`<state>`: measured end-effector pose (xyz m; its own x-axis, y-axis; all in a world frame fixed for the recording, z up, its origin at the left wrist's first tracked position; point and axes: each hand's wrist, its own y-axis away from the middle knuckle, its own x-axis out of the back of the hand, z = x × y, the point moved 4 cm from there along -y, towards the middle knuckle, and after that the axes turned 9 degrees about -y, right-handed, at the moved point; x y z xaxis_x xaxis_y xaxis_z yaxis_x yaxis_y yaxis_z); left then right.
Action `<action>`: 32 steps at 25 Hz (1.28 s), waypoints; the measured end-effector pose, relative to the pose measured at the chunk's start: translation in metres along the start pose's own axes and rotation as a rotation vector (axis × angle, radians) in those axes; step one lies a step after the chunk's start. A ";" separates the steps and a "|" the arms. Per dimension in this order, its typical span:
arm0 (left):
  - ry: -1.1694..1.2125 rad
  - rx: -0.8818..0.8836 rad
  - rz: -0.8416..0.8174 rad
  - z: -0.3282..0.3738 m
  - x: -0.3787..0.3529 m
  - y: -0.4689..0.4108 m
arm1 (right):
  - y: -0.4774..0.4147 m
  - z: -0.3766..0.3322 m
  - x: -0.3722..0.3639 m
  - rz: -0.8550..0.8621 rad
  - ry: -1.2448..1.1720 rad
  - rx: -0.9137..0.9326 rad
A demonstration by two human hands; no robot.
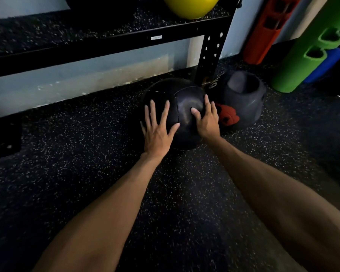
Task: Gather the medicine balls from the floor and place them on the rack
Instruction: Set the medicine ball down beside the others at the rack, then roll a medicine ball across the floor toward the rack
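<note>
Beside rack post (pixel 210 55), black medicine ball (pixel 183 103) sitting on floor (pixel 86 154); left hand (pixel 157 132) and right hand (pixel 207 118) pressing opposite sides, fingers spread wide, likely bracing for lift onto rack.

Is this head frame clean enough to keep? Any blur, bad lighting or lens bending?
Head view: dim, so the black medicine ball barely separates from the speckled floor; a faint sheen shows on it between the left hand and right hand; the rack is blur-smeared toward the left edge and bows from the wide lens.
</note>
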<state>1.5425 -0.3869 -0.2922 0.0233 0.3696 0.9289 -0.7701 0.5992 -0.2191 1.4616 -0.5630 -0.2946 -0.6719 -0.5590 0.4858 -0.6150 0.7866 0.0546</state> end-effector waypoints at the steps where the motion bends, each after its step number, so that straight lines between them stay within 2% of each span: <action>1: -0.002 0.019 -0.035 0.004 0.004 -0.005 | -0.002 0.002 0.002 -0.007 -0.003 -0.039; 3: -0.011 0.027 -0.131 0.009 0.012 -0.010 | -0.001 -0.002 0.004 -0.043 0.009 -0.072; 5: -0.063 0.058 -0.300 0.011 0.025 -0.010 | 0.009 -0.011 0.008 -0.095 0.046 -0.110; 8: -0.217 0.151 -0.543 0.021 0.078 -0.005 | 0.056 -0.034 0.035 -0.228 0.237 -0.164; 10: -0.291 0.110 -0.574 0.046 0.130 0.000 | 0.099 -0.062 0.075 -0.257 0.333 -0.148; 12: -0.287 0.049 -0.601 0.078 0.182 0.011 | 0.141 -0.097 0.120 -0.284 0.329 -0.178; 16: -0.217 -0.081 -0.789 0.181 0.316 0.050 | 0.244 -0.192 0.248 -0.312 0.258 -0.380; 20: -0.205 -0.347 -0.953 0.275 0.428 0.103 | 0.363 -0.267 0.359 -0.192 0.163 -0.580; 24: -0.251 -0.740 -1.066 0.365 0.503 0.168 | 0.481 -0.313 0.442 0.005 0.113 -0.735; 28: -0.293 -1.026 -1.184 0.444 0.532 0.241 | 0.595 -0.323 0.496 0.225 0.050 -0.865; 32: -0.425 -1.331 -1.223 0.518 0.535 0.335 | 0.707 -0.304 0.538 0.460 -0.083 -1.016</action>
<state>0.9668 -0.3566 0.2861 -0.1927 -0.6993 0.6883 0.5000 0.5336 0.6821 0.7911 -0.2281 0.2709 -0.7972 -0.1454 0.5859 0.2971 0.7504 0.5905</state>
